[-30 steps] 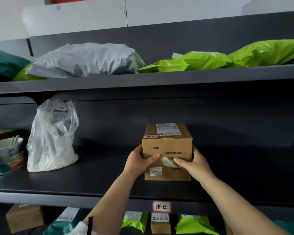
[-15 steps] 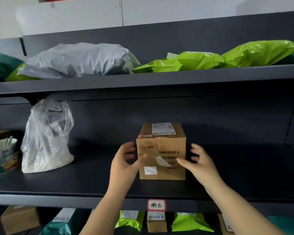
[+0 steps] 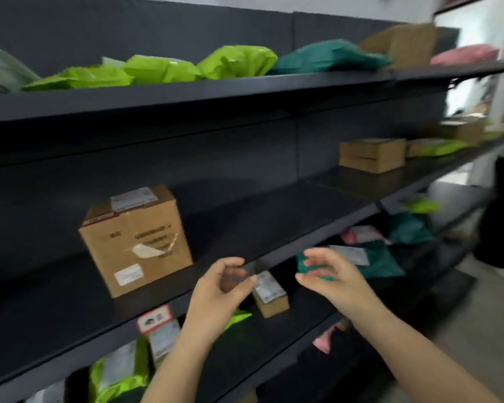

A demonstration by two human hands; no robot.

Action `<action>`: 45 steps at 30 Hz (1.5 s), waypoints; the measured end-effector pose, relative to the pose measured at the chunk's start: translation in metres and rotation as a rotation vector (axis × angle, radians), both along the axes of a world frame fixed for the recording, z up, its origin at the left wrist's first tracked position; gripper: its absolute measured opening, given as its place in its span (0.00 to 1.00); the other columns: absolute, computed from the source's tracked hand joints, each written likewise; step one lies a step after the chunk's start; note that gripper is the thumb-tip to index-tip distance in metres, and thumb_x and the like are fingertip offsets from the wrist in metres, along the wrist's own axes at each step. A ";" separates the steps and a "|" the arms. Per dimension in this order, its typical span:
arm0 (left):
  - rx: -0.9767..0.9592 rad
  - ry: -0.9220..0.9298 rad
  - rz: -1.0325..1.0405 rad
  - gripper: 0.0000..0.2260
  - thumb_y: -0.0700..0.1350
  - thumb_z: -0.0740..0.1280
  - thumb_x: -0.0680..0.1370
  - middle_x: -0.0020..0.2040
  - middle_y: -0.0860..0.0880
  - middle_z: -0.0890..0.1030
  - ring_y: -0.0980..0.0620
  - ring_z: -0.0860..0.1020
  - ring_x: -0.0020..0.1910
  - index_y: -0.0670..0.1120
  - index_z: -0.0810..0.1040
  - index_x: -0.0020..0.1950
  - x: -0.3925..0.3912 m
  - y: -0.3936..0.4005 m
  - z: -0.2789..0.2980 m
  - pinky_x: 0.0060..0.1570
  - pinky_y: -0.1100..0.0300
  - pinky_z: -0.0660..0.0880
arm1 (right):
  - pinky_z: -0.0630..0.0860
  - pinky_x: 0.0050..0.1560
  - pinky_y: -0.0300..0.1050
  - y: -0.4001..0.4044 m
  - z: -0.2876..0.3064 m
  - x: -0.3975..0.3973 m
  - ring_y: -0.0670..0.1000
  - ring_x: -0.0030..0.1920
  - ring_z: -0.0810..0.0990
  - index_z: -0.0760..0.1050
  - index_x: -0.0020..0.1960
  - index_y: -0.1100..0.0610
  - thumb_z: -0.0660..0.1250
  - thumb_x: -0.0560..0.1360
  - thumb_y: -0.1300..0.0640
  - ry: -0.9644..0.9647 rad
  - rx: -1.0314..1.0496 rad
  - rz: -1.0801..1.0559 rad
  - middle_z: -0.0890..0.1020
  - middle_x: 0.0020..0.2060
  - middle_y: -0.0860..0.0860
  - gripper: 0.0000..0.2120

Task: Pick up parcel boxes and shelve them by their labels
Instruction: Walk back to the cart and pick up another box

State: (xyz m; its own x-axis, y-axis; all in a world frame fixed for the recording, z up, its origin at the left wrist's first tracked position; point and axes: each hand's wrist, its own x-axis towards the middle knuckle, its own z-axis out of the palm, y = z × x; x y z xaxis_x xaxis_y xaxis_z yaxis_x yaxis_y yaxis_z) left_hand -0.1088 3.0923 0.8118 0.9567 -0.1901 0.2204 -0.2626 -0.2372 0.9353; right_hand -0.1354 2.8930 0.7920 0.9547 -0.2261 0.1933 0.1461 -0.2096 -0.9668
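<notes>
Head view showed left hand (image 3: 220, 282) and right hand (image 3: 333, 276) loosely curled, empty, apart, clear of the box (image 3: 136, 238), which stood on the middle shelf (image 3: 274, 222). Best next: check its label, then fetch another.

you get a dim, motion-blurred picture: box labels smear beyond reading and the far right end is softest. bright daylight enters from the upper right, while the dark shelves (image 3: 274, 91) bow and tilt with wide-angle distortion.
</notes>
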 end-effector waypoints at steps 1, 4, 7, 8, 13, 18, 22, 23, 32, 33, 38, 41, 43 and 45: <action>0.020 0.031 -0.066 0.10 0.41 0.70 0.71 0.47 0.47 0.80 0.52 0.78 0.45 0.53 0.76 0.48 -0.003 -0.015 -0.006 0.46 0.61 0.75 | 0.74 0.47 0.37 -0.016 -0.005 -0.017 0.50 0.47 0.78 0.73 0.52 0.49 0.73 0.68 0.62 0.016 0.009 -0.065 0.77 0.46 0.48 0.16; 0.050 0.085 -0.196 0.10 0.42 0.71 0.71 0.47 0.48 0.80 0.52 0.78 0.44 0.55 0.76 0.47 -0.013 -0.057 -0.023 0.46 0.61 0.74 | 0.75 0.40 0.34 -0.057 -0.014 -0.062 0.47 0.42 0.77 0.73 0.52 0.52 0.73 0.68 0.64 0.053 0.030 -0.213 0.77 0.45 0.50 0.17; 0.069 0.114 -0.333 0.10 0.43 0.71 0.72 0.47 0.49 0.80 0.54 0.77 0.42 0.53 0.75 0.49 -0.029 -0.106 -0.030 0.42 0.65 0.75 | 0.74 0.37 0.33 -0.098 -0.022 -0.104 0.47 0.40 0.77 0.73 0.48 0.48 0.74 0.67 0.64 0.058 0.060 -0.360 0.77 0.44 0.52 0.16; 0.082 0.115 -0.381 0.10 0.43 0.70 0.72 0.47 0.49 0.79 0.55 0.77 0.42 0.52 0.75 0.50 -0.036 -0.124 -0.031 0.39 0.68 0.74 | 0.73 0.37 0.33 -0.112 -0.023 -0.119 0.47 0.39 0.77 0.73 0.48 0.49 0.74 0.67 0.64 0.060 0.070 -0.415 0.78 0.44 0.51 0.16; 0.104 0.101 -0.521 0.09 0.43 0.71 0.72 0.48 0.49 0.80 0.55 0.78 0.42 0.54 0.75 0.48 -0.054 -0.194 -0.037 0.35 0.72 0.75 | 0.74 0.41 0.35 -0.164 -0.028 -0.170 0.50 0.44 0.79 0.75 0.52 0.54 0.73 0.68 0.62 0.060 0.113 -0.598 0.79 0.44 0.52 0.16; 0.116 0.105 -0.616 0.10 0.44 0.71 0.71 0.48 0.49 0.80 0.55 0.78 0.44 0.57 0.74 0.46 -0.064 -0.260 -0.039 0.39 0.67 0.72 | 0.73 0.41 0.36 -0.217 -0.032 -0.194 0.50 0.44 0.78 0.74 0.50 0.52 0.72 0.68 0.63 0.041 0.150 -0.691 0.79 0.44 0.52 0.14; 0.094 0.108 -0.654 0.09 0.43 0.70 0.72 0.48 0.50 0.80 0.55 0.78 0.44 0.56 0.75 0.46 -0.067 -0.312 -0.040 0.39 0.67 0.71 | 0.73 0.37 0.30 -0.263 -0.032 -0.203 0.48 0.41 0.77 0.74 0.53 0.57 0.71 0.69 0.65 0.022 0.144 -0.737 0.79 0.42 0.53 0.14; 0.098 0.114 -0.661 0.09 0.44 0.70 0.72 0.47 0.50 0.80 0.55 0.78 0.44 0.56 0.75 0.46 -0.066 -0.327 -0.042 0.40 0.65 0.72 | 0.73 0.34 0.28 -0.277 -0.033 -0.206 0.47 0.39 0.77 0.74 0.53 0.58 0.71 0.69 0.66 0.017 0.150 -0.751 0.78 0.41 0.53 0.14; 0.103 0.112 -0.698 0.08 0.43 0.70 0.72 0.44 0.52 0.79 0.56 0.76 0.40 0.51 0.77 0.50 -0.062 -0.475 -0.046 0.36 0.65 0.69 | 0.71 0.42 0.38 -0.410 -0.041 -0.225 0.47 0.43 0.77 0.74 0.54 0.56 0.71 0.70 0.63 0.067 0.161 -0.831 0.79 0.43 0.52 0.14; 0.102 0.109 -0.701 0.08 0.43 0.70 0.72 0.43 0.52 0.79 0.56 0.75 0.39 0.50 0.78 0.50 -0.061 -0.489 -0.046 0.36 0.65 0.69 | 0.71 0.42 0.39 -0.424 -0.041 -0.225 0.47 0.43 0.78 0.74 0.53 0.55 0.71 0.70 0.62 0.074 0.154 -0.837 0.79 0.43 0.52 0.13; 0.097 0.142 -0.763 0.08 0.41 0.69 0.72 0.43 0.51 0.78 0.56 0.76 0.39 0.54 0.75 0.45 -0.054 -0.563 -0.056 0.36 0.65 0.69 | 0.73 0.48 0.44 -0.493 -0.048 -0.228 0.48 0.46 0.78 0.75 0.47 0.48 0.71 0.70 0.60 0.096 0.152 -0.892 0.80 0.45 0.52 0.10; 0.105 0.168 -0.799 0.08 0.42 0.69 0.73 0.44 0.51 0.80 0.52 0.77 0.43 0.55 0.75 0.46 -0.046 -0.601 -0.062 0.37 0.63 0.70 | 0.73 0.51 0.47 -0.527 -0.054 -0.226 0.49 0.49 0.79 0.75 0.47 0.48 0.71 0.70 0.58 0.130 0.149 -0.919 0.80 0.47 0.52 0.10; 0.103 0.182 -0.814 0.08 0.42 0.69 0.73 0.43 0.51 0.80 0.51 0.77 0.44 0.55 0.75 0.45 -0.036 -0.632 -0.065 0.37 0.63 0.70 | 0.73 0.50 0.46 -0.553 -0.058 -0.222 0.50 0.49 0.78 0.75 0.48 0.49 0.71 0.70 0.59 0.147 0.151 -0.944 0.80 0.48 0.54 0.10; 0.096 0.195 -0.839 0.08 0.41 0.69 0.73 0.41 0.52 0.80 0.51 0.76 0.42 0.55 0.76 0.44 -0.022 -0.667 -0.069 0.36 0.63 0.69 | 0.74 0.46 0.43 -0.584 -0.060 -0.214 0.48 0.48 0.78 0.75 0.50 0.50 0.71 0.71 0.58 0.151 0.157 -0.961 0.80 0.49 0.53 0.10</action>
State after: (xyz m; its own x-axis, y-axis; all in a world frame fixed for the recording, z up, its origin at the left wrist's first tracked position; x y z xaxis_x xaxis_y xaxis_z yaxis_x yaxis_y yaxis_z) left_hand -0.1305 2.4249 0.7429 0.5112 -0.8593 0.0139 -0.2236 -0.1174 0.9676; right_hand -0.3495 2.3088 0.7320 0.3635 -0.9315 -0.0143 -0.1462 -0.0419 -0.9884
